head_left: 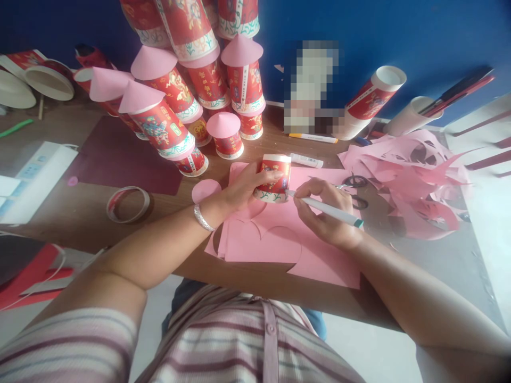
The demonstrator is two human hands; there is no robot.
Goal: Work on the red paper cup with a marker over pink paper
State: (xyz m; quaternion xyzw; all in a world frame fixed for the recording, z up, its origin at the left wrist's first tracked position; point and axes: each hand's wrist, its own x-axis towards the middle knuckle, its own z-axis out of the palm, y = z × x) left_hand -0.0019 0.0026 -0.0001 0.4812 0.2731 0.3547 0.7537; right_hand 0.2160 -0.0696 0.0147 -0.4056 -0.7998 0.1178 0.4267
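My left hand [255, 183] is closed around a red paper cup [275, 178], its thumb across the front. Green curly lines run along the cup's white band at the bottom. In my right hand [323, 210] I grip a white marker [331, 209] with a green end, its tip at the cup's lower right side. Pink paper sheets [259, 247] with round cut-outs lie under both hands. Beside my left wrist is a pink paper circle [206, 190]. Scissors with black handles [355, 182] lie just beyond my right hand.
Stacked red cups with pink cone tops [155, 122] stand at the back left. A tape roll [128, 204] lies left. Pink paper scraps [419, 181] are heaped right, near a pen cup [413, 117]. A glue stick [306, 160] and an orange-and-white marker [313, 138] lie behind the cup.
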